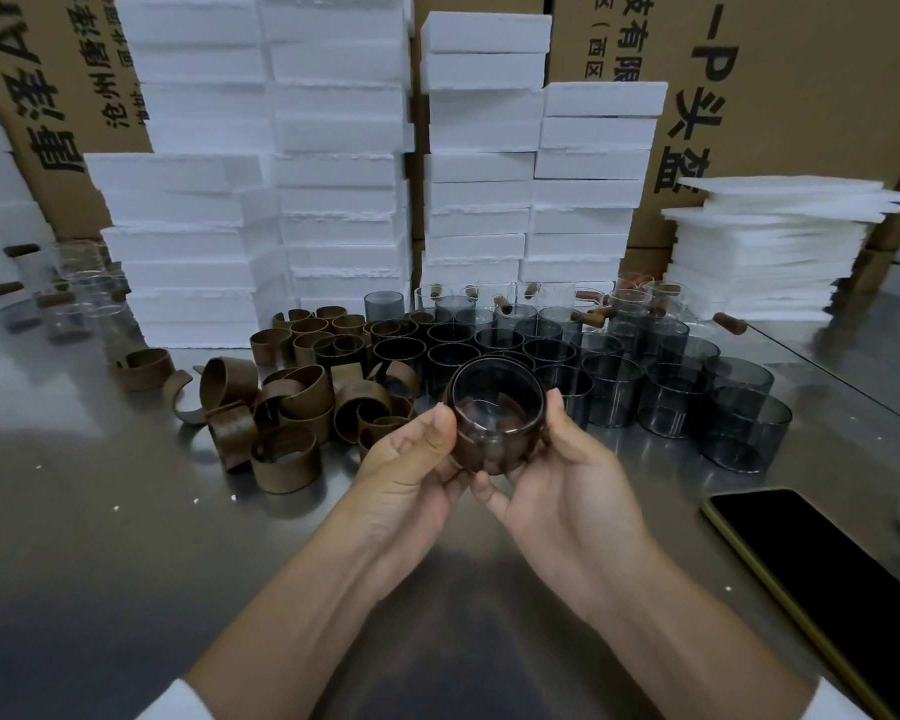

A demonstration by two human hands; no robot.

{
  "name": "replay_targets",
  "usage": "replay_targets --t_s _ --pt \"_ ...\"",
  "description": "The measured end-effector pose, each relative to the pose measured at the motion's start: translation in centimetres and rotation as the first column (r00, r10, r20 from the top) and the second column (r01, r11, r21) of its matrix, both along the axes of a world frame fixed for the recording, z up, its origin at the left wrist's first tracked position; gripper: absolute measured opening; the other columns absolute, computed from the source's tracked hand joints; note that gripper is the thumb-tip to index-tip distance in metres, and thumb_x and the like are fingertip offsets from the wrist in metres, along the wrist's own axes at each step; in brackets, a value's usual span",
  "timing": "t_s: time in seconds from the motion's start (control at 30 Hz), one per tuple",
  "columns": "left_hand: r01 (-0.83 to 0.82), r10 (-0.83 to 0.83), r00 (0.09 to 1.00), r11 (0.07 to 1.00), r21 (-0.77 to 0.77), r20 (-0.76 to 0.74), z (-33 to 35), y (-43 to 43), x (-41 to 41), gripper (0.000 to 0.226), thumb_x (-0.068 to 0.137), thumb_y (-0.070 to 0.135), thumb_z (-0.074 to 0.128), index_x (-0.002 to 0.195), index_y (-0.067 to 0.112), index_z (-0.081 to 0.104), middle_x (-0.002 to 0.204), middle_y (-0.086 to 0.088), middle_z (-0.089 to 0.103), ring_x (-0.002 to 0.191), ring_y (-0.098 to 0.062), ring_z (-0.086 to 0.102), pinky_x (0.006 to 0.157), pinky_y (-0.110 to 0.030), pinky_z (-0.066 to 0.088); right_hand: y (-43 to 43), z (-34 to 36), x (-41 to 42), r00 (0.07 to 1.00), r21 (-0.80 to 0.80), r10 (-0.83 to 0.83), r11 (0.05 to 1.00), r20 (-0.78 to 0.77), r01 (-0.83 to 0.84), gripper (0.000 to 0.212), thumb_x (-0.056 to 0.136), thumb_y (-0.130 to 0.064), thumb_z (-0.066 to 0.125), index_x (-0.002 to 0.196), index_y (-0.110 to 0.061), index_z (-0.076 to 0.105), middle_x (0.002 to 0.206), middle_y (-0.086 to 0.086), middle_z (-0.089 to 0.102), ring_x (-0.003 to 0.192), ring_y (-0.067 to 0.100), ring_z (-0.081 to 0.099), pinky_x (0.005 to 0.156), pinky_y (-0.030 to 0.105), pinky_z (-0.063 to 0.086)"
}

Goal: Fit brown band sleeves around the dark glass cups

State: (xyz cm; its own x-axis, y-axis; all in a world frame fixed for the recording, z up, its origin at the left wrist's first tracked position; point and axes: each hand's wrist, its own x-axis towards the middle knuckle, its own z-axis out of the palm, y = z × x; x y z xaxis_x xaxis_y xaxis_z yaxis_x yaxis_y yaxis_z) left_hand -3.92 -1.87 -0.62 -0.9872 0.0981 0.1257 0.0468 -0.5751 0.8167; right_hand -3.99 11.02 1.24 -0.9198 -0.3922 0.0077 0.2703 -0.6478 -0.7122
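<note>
I had one view only: the wide-angle head camera, looking forward and down from close above the left hand (411, 475) and right hand (567, 485) at frame centre, table (126, 563) filling the bottom, foam stacks (333, 174) across the top.

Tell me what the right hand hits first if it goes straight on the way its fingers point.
The right hand grips the sleeved cup; beyond it, the hand would likely meet the bare dark cups standing just behind, though depth is unclear.

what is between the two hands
In the head view, a dark glass cup with a brown band sleeve around it, gripped by the left hand and the right hand.
</note>
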Motion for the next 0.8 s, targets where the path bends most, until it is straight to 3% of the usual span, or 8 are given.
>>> replay_targets --t_s 0.1,0.2,0.33,0.43,0.5,0.6,0.7,0.8 --pt "-0.01 0.01 1.0 1.0 -0.001 -0.026 0.3 -0.2 0.0 0.087 0.033 0.044 0.095 0.107 0.004 0.071 0.107 -0.015 0.071 0.095 -0.018 0.068 0.083 -0.023 0.054 0.3 0.1 -0.3 1.0 0.096 0.007 0.995 -0.006 -0.006 0.038 0.087 -0.042 0.046 0.103 -0.017 0.069 0.104 0.004 0.074 0.087 0.011 0.07 0.071 0.032 0.053" --pt "-0.048 0.047 0.997 0.999 -0.014 -0.056 0.8 -1.0 -0.1 0.109 0.028 0.032 0.097 0.125 0.001 0.057 0.113 -0.016 0.067 0.1 -0.021 0.066 0.085 -0.026 0.055 0.7 0.1 -0.8 0.999 0.282 0.031 0.959 0.017 -0.035 0.045 0.095 -0.048 0.041 0.116 -0.019 0.066 0.117 0.008 0.07 0.104 0.021 0.067 0.067 0.042 0.056" --pt "-0.045 0.026 0.994 0.982 -0.184 -0.108 0.7 -1.4 0.2 0.087 0.027 0.029 0.098 0.109 0.016 0.071 0.105 -0.011 0.072 0.097 -0.019 0.068 0.079 -0.024 0.055 1.2 -0.1 -1.0 0.995 0.456 0.097 0.887 -0.017 -0.079 0.048 0.091 -0.059 0.038 0.116 -0.03 0.066 0.111 0.007 0.072 0.097 0.027 0.071 0.066 0.039 0.057" --pt "-0.057 0.022 0.99 0.966 -0.251 -0.141 0.5 -1.2 0.2 0.071 0.038 0.019 0.095 0.105 0.024 0.074 0.109 -0.006 0.072 0.101 -0.014 0.066 0.079 -0.022 0.053 1.1 -0.4 -0.9 0.991 0.434 0.07 0.901 -0.113 -0.014 0.041 0.085 -0.05 0.053 0.116 -0.027 0.066 0.108 0.009 0.073 0.09 0.023 0.071 0.071 0.034 0.056" --pt "-0.129 0.088 0.985 0.948 -0.29 -0.149 0.4 -1.1 0.1 0.058 0.054 0.009 0.085 0.108 0.026 0.073 0.112 -0.003 0.07 0.106 -0.012 0.064 0.083 -0.022 0.052 1.0 -0.5 -0.9 0.985 0.354 -0.003 0.933 -0.172 0.065 0.049 0.073 -0.046 0.063 0.119 -0.029 0.063 0.109 0.006 0.073 0.092 0.02 0.071 0.075 0.033 0.055" --pt "-0.209 0.19 0.978 0.927 -0.31 -0.089 0.0 -0.9 0.3 0.068 0.054 0.019 0.089 0.116 0.028 0.065 0.118 -0.004 0.066 0.112 -0.014 0.06 0.082 -0.019 0.05 1.0 -0.6 -1.1 0.957 0.293 -0.191 0.923 -0.22 0.252 0.059 0.055 -0.04 0.075 0.11 -0.027 0.06 0.099 0.002 0.073 0.086 0.016 0.071 0.071 0.03 0.057" --pt "-0.223 0.222 0.974 0.927 -0.302 -0.036 -0.4 -0.7 0.7 0.056 0.056 0.029 0.076 0.112 0.027 0.066 0.103 0.004 0.069 0.106 -0.011 0.062 0.079 -0.019 0.05 1.5 -1.1 -1.7 0.861 0.368 -0.439 0.779 -0.255 0.507 0.04 0.064 -0.023 0.083 0.091 -0.024 0.054 0.095 0.002 0.066 0.082 0.013 0.064 0.074 0.024 0.053" --pt "-0.191 0.192 0.981 0.922 -0.336 -0.03 -0.6 -0.9 0.9 0.05 0.058 0.033 0.076 0.107 0.029 0.068 0.091 0.008 0.071 0.098 -0.01 0.065 0.08 -0.022 0.052 3.5 -1.9 -2.9 0.679 0.585 -0.59 0.388 -0.436 0.712 0.039 0.072 -0.025 0.081 0.09 -0.026 0.046 0.103 0.0 0.049 0.08 0.006 0.05 0.065 0.018 0.042"
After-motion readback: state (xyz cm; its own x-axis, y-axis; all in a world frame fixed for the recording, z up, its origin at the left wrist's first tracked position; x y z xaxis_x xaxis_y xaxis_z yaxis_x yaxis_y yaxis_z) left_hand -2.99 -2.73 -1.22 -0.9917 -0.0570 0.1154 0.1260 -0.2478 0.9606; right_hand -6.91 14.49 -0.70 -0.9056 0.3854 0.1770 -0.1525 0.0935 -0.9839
